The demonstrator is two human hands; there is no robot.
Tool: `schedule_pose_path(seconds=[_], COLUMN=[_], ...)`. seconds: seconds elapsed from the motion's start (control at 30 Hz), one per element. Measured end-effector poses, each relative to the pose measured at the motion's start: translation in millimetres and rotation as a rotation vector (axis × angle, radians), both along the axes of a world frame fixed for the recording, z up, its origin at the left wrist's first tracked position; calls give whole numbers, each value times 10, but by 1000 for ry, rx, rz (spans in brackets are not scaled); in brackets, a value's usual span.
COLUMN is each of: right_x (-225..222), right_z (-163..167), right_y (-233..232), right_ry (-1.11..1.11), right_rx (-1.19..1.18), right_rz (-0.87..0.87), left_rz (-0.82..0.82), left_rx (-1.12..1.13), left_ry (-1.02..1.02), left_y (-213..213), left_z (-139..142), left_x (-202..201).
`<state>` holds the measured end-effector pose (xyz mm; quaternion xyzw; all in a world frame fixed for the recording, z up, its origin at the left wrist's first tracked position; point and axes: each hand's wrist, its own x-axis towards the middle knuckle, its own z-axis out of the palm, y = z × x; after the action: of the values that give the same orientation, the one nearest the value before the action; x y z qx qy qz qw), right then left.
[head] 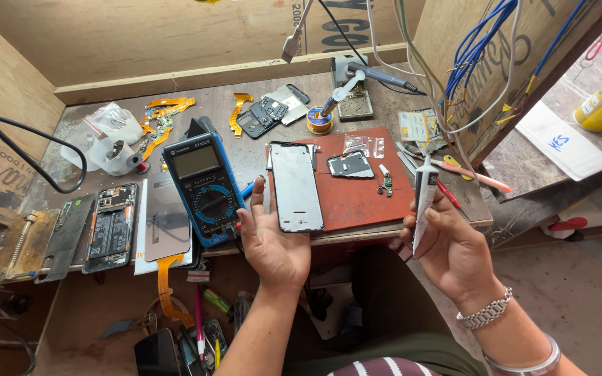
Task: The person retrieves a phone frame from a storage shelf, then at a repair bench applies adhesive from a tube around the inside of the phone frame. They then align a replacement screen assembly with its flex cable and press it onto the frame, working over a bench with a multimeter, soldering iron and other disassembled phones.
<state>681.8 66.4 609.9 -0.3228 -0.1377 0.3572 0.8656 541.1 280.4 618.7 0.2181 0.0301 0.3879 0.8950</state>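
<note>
My left hand (273,240) holds a phone frame (296,185) upright by its lower end, its pale inner side facing me, over the front of a red work mat (364,198). My right hand (451,247) grips a black and white glue tube (423,198), nozzle pointing up, to the right of the mat. A small metal plate (350,166) and a tiny green circuit board (387,184) lie on the mat.
A blue multimeter (205,186) stands left of my left hand. An opened phone (111,226) and a screen panel (166,216) lie further left. Orange flex cables (161,115), a solder spool (320,120) and a soldering iron (381,75) sit at the back. Blue wires (482,42) hang at right.
</note>
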Motion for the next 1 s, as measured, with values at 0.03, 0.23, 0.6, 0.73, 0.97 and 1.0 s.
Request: schedule_pose_path(seconds=[0.03,0.23,0.6,0.73,0.97,1.0], right_x=[-6,-1,0,19,-1,-2], right_z=[-9,-25,11,25,32,40], right_y=[14,37,129,150,200,205], right_ry=[0,-2,-4,-12,1,-3], right_rx=[-16,-32,-23,-18,2,9], right_rz=[3,41,68,88,88,90], left_rz=[4,120,13,66,74,44], left_rx=[10,62,238,571,954,960], left_ry=[-4,14,228,525,1034,1087], left_y=[11,99,230,305,385,393], left_z=[-6,-65,-204,-188,133,198], left_x=[15,182,396,344,150,140])
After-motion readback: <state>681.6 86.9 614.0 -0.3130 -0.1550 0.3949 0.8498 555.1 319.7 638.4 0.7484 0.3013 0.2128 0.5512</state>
